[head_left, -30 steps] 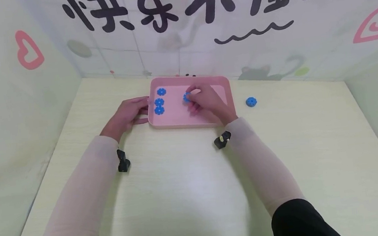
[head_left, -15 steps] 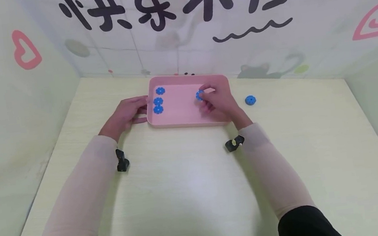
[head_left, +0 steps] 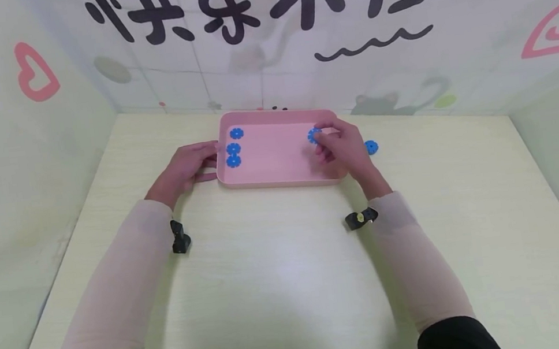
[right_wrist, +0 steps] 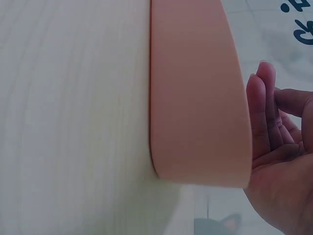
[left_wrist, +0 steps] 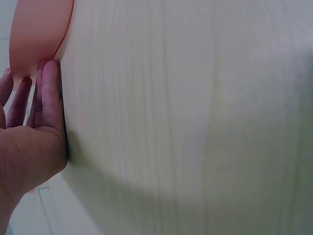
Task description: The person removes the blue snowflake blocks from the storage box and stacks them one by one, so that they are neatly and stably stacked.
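Observation:
A shallow pink tray [head_left: 280,177] lies on the table, its outer wall filling much of the right wrist view. My left hand [head_left: 185,165] is at the tray's left end; in the left wrist view its nearly straight fingers [left_wrist: 50,93] touch the wall. Over the tray's right part, my right hand [head_left: 343,146] pinches a blue flower-shaped disc [head_left: 314,135] between thumb and fingertips. The right wrist view does not show the disc. Along the tray's left side, one blue flower-shaped disc [head_left: 237,134] lies above two touching ones, the upper disc [head_left: 233,148] and lower disc [head_left: 233,161].
Another blue flower-shaped piece [head_left: 371,147], which looks thicker, sits on the table just right of the tray, close to my right hand. Pale wood table [head_left: 280,267] spreads in front. A printed wall sheet [head_left: 290,89] stands right behind the tray.
My right hand has moved rightward across the tray, carrying the pinched blue disc from near the middle to the right part. My left hand and the three discs at the left stay put.

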Available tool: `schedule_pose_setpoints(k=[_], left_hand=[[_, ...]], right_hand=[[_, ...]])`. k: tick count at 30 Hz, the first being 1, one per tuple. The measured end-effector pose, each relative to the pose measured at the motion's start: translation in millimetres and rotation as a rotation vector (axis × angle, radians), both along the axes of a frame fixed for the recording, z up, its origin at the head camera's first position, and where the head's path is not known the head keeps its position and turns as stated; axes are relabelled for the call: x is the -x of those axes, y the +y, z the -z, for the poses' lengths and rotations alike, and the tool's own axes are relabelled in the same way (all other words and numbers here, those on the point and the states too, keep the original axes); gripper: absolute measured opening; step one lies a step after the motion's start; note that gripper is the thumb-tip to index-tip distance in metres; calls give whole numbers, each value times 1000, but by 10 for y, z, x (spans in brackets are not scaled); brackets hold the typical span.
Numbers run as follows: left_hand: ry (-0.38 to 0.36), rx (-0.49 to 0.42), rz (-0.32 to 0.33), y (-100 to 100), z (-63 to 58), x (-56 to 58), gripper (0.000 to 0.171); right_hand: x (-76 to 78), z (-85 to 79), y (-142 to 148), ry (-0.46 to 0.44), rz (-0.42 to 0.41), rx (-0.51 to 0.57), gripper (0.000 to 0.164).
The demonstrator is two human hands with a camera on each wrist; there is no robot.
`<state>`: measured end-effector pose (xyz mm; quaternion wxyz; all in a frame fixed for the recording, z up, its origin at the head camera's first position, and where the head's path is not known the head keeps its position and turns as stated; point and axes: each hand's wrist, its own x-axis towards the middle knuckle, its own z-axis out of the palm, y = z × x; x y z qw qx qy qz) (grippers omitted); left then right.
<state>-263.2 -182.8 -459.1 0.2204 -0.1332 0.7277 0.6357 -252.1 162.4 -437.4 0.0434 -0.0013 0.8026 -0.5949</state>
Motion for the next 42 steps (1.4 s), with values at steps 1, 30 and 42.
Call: schedule_pose_setpoints(k=[1,30,42], left_hand=[[1,0,-3,2,1,0,47],[-16,-13,14,47,-202,-81,43],[-20,-11,19,52,-205,-84,44]], right_hand=[[-7,-8,23,8,7,19,24],[-148,101,833,-122,248,62,33],[-117,159,986,-196,326,99,39]])
